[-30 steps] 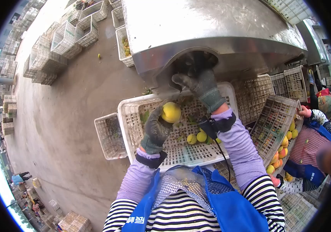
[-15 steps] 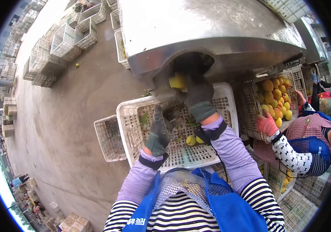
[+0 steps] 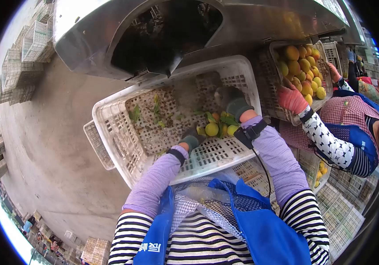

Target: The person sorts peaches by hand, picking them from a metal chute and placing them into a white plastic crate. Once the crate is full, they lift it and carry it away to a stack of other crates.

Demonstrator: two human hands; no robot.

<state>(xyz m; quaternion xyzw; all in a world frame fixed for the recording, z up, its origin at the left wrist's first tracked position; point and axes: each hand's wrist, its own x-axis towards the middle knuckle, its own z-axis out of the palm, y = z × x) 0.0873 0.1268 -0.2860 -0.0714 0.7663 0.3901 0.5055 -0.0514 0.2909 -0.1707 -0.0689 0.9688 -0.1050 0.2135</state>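
A worker in a blue apron [image 3: 260, 238] is bending over a white plastic crate [image 3: 114, 128] at the centre of the frame, both gloved hands reaching down to the last few fruits lying near its lower right corner. At upper left, the steel hood of a machine [image 3: 83, 39] is looming over the crate's far edge, its dark mouth open. The left hand [image 3: 191, 139] is closing toward the yellow fruit [image 3: 211, 129], fingers curled and just beside it; whether it is gripping anything, I cannot tell. The right hand [image 3: 231, 101] is hovering over leaves and a second fruit [image 3: 232, 129], fingers bent downward and, as far as can be seen, holding nothing. The step appears to be gathering the remaining fruit; the next move likely calls for closing around one piece among the loose leaves. At right, a co-worker's red-gloved hand [image 3: 292, 98] is steadying a crate full of fruit [image 3: 304, 70]. White characters on the apron at bottom are showing but not legible.
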